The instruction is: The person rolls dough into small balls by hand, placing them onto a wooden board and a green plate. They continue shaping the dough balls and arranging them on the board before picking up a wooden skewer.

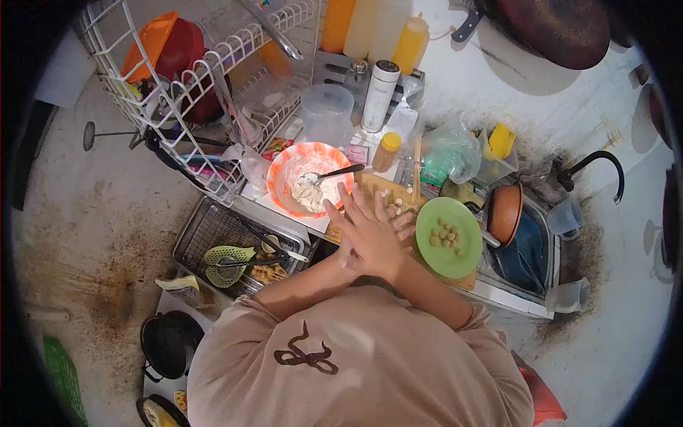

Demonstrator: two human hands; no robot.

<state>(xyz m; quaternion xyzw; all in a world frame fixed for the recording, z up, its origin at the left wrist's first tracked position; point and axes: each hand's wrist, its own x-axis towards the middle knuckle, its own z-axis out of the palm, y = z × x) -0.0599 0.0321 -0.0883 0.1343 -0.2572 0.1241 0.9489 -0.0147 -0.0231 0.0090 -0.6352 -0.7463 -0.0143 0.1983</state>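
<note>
My right hand (375, 243) lies across my left hand (405, 229), palm against palm, over a wooden board (398, 191). The fingers of both hands are stretched out and spread. Whether anything lies between the palms is hidden. Small pale dough pieces (392, 206) rest on the board beyond my fingers. To the right stands a green plate (449, 267) with several small round dough balls (446, 235) on it. Near my right fingertips, at the left, is an orange-and-white bowl (279, 186) of pale dough and flour, with a dark-handled spoon (341, 171) in it.
A white wire dish rack (213, 71) rises at the back left. Behind the board stand a white flask (380, 96), a yellow-capped jar (386, 152) and a clear plastic tub (327, 114). A sink (551, 245) with an orange-brown bowl (504, 215) is at the right. Below left sits a wire fryer basket (196, 238).
</note>
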